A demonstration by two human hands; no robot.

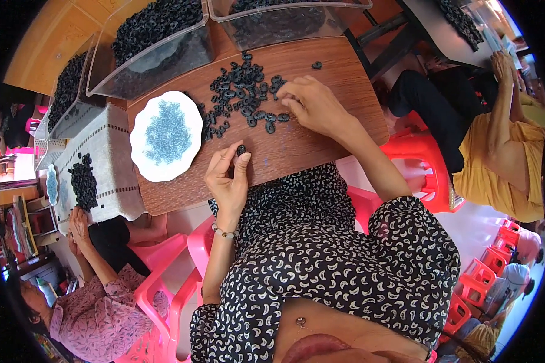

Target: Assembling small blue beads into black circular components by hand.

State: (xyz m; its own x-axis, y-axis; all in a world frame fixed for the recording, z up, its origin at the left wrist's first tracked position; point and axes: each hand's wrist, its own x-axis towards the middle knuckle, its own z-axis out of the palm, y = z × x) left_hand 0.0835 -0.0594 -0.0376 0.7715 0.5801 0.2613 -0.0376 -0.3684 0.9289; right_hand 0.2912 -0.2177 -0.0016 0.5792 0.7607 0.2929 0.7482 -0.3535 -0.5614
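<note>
Black and small, one part [241, 149] is pinched between the thumb and fingertips of your left hand [226, 175], above the near side of the wood-grain surface [351, 78]. Your right hand [316, 106] bends over the right side of a loose pile of black pieces [242, 92], its fingers curled down close to them; whether they grip one, I cannot tell. A lone black piece [317, 65] lies apart, beyond that hand. Just left of the pile, you have a white scalloped plate [140, 139] bearing tiny grey-blue bits [171, 133], and behind it stands a clear bin [163, 69] of black pieces.
</note>
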